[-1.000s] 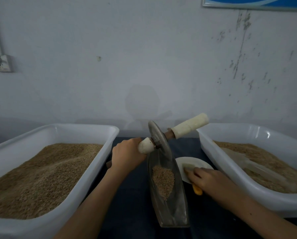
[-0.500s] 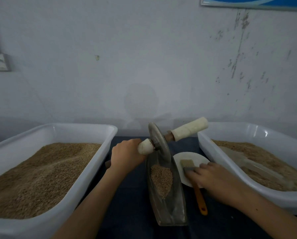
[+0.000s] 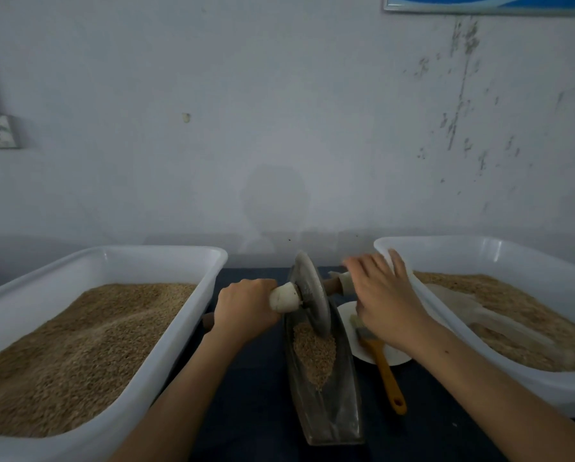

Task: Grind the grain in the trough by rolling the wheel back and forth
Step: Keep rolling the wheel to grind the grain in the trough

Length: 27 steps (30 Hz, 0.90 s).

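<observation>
We see the wheel (image 3: 310,296) standing at the far end of the trough (image 3: 326,388), grain (image 3: 314,353) piled just before it, our left hand (image 3: 246,306) gripping the left handle (image 3: 284,296), our right hand (image 3: 384,293) with fingers spread above the right handle, brush (image 3: 381,365) on a white plate (image 3: 396,356) right of the trough

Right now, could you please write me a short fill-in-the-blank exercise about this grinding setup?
1. The left hand grips the wheel's ____ handle.
2. The grain heaped in the trough lies on the side of the wheel that is ____ the person.
3. The brush with the orange handle rests partly on a white ____.
4. The right hand, fingers spread, hovers over the wheel's ____ handle.

Missing words: left; nearer; plate; right
</observation>
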{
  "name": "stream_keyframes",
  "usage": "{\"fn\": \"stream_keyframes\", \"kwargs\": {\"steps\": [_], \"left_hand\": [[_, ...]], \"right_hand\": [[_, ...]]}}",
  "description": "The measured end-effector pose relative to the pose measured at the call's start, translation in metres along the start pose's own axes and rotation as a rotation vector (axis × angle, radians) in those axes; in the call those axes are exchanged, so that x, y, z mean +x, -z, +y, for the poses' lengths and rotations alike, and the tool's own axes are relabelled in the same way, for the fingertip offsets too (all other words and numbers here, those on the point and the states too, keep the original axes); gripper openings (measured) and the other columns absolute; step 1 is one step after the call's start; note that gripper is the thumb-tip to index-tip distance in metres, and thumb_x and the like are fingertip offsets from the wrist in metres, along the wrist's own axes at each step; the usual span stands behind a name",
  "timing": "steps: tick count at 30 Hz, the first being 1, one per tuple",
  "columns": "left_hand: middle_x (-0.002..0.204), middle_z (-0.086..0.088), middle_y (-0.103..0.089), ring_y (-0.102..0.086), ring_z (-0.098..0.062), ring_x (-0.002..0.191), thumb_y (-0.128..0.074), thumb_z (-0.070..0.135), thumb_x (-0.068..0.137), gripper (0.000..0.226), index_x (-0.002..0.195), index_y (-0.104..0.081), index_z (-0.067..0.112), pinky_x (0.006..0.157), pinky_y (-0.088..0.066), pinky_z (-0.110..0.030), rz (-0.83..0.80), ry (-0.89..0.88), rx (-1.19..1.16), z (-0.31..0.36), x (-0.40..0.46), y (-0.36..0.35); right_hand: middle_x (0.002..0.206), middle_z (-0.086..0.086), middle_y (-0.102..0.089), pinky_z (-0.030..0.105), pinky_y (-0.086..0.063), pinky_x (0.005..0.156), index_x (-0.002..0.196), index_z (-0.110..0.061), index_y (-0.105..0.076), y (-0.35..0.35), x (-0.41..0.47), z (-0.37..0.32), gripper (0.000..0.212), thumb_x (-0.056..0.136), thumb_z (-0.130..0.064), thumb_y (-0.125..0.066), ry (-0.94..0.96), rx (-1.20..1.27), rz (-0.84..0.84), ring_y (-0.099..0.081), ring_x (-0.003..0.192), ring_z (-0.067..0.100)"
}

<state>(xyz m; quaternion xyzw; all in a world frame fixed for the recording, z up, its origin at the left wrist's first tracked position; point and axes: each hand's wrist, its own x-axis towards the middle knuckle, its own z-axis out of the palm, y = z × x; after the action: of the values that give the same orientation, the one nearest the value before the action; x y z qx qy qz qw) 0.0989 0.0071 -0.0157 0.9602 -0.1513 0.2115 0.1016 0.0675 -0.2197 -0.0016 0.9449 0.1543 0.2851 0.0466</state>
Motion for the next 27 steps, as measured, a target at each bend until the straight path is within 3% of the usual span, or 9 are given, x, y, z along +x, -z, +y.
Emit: {"fn": "stream_keyframes", "kwargs": {"steps": [3, 8, 11, 14, 21, 27], "left_hand": [[0.085, 0.006, -0.065, -0.062, -0.015, 0.082, -0.059, 0.038, 0.082, 0.014, 0.088, -0.059, 0.026, 0.074, -0.05, -0.032, -0.021, -0.025, 0.006, 0.0, 0.001, -0.001], [0.083, 0.007, -0.065, -0.06, -0.013, 0.079, -0.061, 0.04, 0.08, 0.014, 0.086, -0.058, 0.028, 0.067, -0.044, -0.027, -0.039, -0.053, 0.053, -0.002, 0.002, 0.004], [0.081, 0.008, -0.063, -0.057, -0.01, 0.076, -0.061, 0.041, 0.079, 0.014, 0.078, -0.052, 0.03, 0.063, -0.038, -0.025, -0.03, -0.078, 0.071, -0.002, 0.004, 0.011], [0.082, 0.008, -0.064, -0.06, -0.012, 0.079, -0.061, 0.04, 0.078, 0.012, 0.081, -0.055, 0.029, 0.068, -0.045, -0.026, -0.029, -0.093, 0.08, -0.003, 0.006, 0.019], [0.093, 0.007, -0.067, -0.063, -0.016, 0.088, -0.061, 0.04, 0.079, 0.017, 0.093, -0.061, 0.03, 0.073, -0.048, -0.029, -0.134, -0.132, 0.119, -0.005, 0.003, 0.011], [0.098, 0.008, -0.066, -0.061, -0.014, 0.091, -0.063, 0.041, 0.079, 0.025, 0.103, -0.061, 0.033, 0.076, -0.046, -0.029, -0.184, -0.128, 0.079, -0.012, 0.008, -0.003]], "right_hand": [[0.123, -0.005, -0.05, 0.043, -0.014, 0.116, 0.126, -0.023, -0.044, -0.006, 0.005, -0.001, 0.04, 0.088, -0.017, -0.057, 0.015, 0.007, -0.031, -0.045, 0.122, 0.017], [0.118, 0.0, -0.052, 0.033, -0.028, 0.097, 0.12, -0.018, -0.046, -0.01, 0.007, -0.002, 0.033, 0.089, -0.026, -0.051, 0.102, 0.079, -0.047, -0.046, 0.111, 0.02], [0.114, -0.002, -0.05, 0.032, -0.029, 0.089, 0.114, -0.02, -0.046, -0.011, 0.003, -0.005, 0.025, 0.092, -0.029, -0.047, 0.103, 0.065, 0.017, -0.045, 0.107, 0.02], [0.11, -0.003, -0.05, 0.032, -0.027, 0.082, 0.111, -0.021, -0.047, -0.01, 0.001, -0.004, 0.021, 0.092, -0.03, -0.046, 0.106, 0.095, 0.044, -0.045, 0.102, 0.019], [0.107, -0.005, -0.05, 0.034, -0.027, 0.081, 0.103, -0.025, -0.037, -0.019, -0.006, -0.009, 0.013, 0.095, -0.035, -0.039, 0.1, 0.16, -0.135, -0.044, 0.097, 0.019], [0.076, -0.017, -0.028, 0.032, -0.023, 0.073, 0.093, -0.029, -0.024, -0.02, 0.003, -0.001, 0.028, 0.084, -0.035, -0.049, 0.098, 0.237, -0.213, -0.033, 0.079, 0.013]]}}
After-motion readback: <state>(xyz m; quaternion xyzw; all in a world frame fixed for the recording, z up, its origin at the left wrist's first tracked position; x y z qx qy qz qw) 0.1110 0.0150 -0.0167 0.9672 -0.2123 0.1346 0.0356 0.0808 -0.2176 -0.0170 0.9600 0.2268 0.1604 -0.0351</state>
